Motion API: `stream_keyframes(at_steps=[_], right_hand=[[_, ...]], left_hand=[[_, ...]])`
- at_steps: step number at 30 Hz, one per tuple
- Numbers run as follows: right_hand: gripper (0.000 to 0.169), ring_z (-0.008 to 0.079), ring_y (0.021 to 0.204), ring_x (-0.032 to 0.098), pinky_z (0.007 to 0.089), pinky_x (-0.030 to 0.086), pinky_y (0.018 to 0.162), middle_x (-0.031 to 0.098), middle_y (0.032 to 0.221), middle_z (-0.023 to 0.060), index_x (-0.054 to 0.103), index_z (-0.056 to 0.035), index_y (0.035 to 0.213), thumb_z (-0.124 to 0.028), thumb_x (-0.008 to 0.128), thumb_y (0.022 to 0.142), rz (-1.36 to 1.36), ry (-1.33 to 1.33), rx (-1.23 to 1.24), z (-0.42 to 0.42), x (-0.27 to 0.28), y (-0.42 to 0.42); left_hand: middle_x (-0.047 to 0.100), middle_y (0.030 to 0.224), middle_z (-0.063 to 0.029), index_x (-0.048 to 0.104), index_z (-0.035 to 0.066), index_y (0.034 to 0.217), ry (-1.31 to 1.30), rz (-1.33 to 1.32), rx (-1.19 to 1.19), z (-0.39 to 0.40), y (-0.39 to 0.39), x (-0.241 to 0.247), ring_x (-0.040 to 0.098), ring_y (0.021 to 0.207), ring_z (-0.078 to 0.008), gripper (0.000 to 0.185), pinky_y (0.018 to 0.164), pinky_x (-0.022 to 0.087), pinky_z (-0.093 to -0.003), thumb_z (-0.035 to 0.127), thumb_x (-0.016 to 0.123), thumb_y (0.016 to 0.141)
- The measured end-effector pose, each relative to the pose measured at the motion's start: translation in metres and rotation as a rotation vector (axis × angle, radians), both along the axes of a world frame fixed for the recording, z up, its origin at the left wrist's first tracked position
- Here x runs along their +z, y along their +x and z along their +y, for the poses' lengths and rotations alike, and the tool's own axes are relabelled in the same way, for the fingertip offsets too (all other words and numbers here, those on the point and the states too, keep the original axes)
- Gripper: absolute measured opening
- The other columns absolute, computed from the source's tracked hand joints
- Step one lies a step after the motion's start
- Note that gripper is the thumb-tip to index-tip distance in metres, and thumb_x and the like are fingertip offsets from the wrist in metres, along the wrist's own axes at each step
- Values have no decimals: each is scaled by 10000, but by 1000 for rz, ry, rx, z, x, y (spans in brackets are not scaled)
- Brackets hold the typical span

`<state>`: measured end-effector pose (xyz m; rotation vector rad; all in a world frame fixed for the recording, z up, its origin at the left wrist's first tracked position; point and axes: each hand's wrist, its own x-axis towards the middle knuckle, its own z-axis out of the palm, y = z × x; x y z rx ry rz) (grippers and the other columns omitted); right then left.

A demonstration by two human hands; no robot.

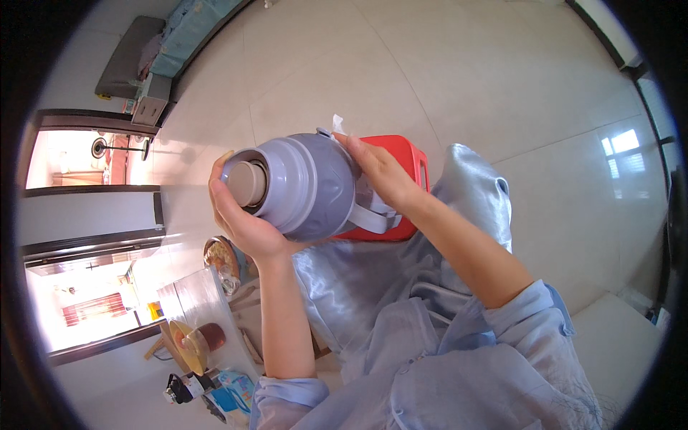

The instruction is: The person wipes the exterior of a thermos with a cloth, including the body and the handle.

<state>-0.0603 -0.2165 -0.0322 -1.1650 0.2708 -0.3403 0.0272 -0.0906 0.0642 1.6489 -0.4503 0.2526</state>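
Note:
A grey-lilac vacuum flask (322,183) is held tilted on its side above my lap, its beige stopper (246,184) towards the left and its handle (371,219) towards me. My left hand (242,215) grips it around the mouth rim. My right hand (379,169) presses on the body near the other end, fingers together. A white tissue (337,124) sticks out past these fingertips, and its rest seems to lie under the hand. Behind the flask is a red plastic object (406,161) with a slot in its side, partly hidden.
At lower left is a table (199,290) with a yellow dish (189,346), a dark-topped bottle (183,388) and a blue package (231,391). A round basket (219,258) stands beyond it. Doorways lie at the left, a grey cabinet (152,102) at upper left, tiled floor (349,59) ahead.

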Motion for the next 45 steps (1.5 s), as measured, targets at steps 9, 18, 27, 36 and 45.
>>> stream_keyframes(at_steps=[9, 18, 27, 36, 45], right_hand=[[567, 292, 1393, 334, 336, 261, 1122, 366, 1478, 220, 308, 32, 1447, -270, 481, 1000, -93, -568, -155, 53, 23, -70], [590, 220, 1266, 463, 309, 304, 1082, 543, 1317, 166, 440, 40, 1377, -430, 369, 1026, 24, 78, 43, -3, -2, -4], [565, 289, 1436, 232, 327, 182, 1156, 306, 1515, 208, 352, 17, 1436, -348, 432, 1012, -207, -312, -112, 39, 22, -41], [666, 229, 1412, 275, 329, 191, 1146, 337, 1509, 146, 334, -23, 1462, -509, 344, 1007, 121, 224, 13, 22, -54, -21], [748, 231, 1259, 463, 351, 325, 1066, 491, 1378, 141, 397, 5, 1421, -588, 365, 966, 408, 504, 12, 24, -143, -1]], left_hand=[[599, 1122, -121, 566, -25, 1162, -30, 4, -12, 1, -1, -1, 584, 1030, -212, 487, 917, 460, -330, 332, 270, 1013], [597, 1114, -123, 567, -25, 1155, -8, -11, -49, 3, 1, 0, 581, 1033, -212, 488, 920, 457, -328, 332, 266, 1013], [598, 1116, -124, 560, -22, 1164, -14, 22, -13, 3, 1, 0, 581, 1039, -219, 494, 921, 460, -336, 339, 258, 1014], [592, 1130, -134, 555, -23, 1174, 9, -3, -24, 3, -2, 0, 586, 1037, -226, 501, 928, 461, -338, 341, 248, 1020], [595, 1132, -116, 569, -21, 1165, 28, -43, -26, 9, 8, -6, 571, 1057, -218, 481, 947, 439, -335, 320, 263, 1017]])
